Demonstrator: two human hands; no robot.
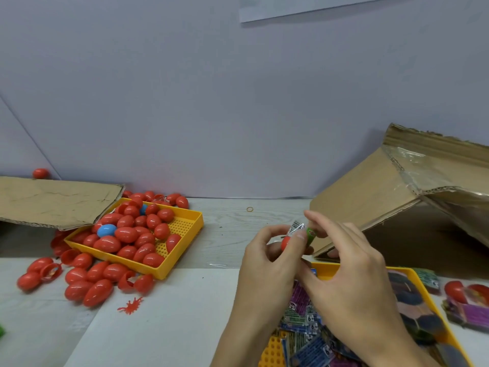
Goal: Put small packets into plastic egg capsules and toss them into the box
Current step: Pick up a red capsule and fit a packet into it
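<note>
A red plastic egg capsule (287, 242) is held up above the pale wood-grain table (232, 229), between the two yellow trays and just in front of the big brown cardboard box (375, 197) lying open on its side at the right. It is gripped by the curled fingers of the left hand (267, 263), while a small crinkled foil packet (299, 225) with a green rolled part is pinched at the capsule's mouth by the thumb and fingers of the right hand (344, 263). Whether the capsule is one half or a hinged pair cannot be told, since most of it is covered by the fingers.

The step in hand is judged to be the stuffing of the packet, with closing and tossing not yet done. A good part of the packet is seen standing proud of the capsule, so a corner could be caught in the seam and the shell left unlatched; it might then burst open when thrown into the box. The smooth shell could also be squeezed out of the grip.

More printed packets are heaped in the yellow perforated plastic tray (412, 276) under the wrists, and spare red eggs are piled in the other yellow tray (185, 223) at the left.
</note>
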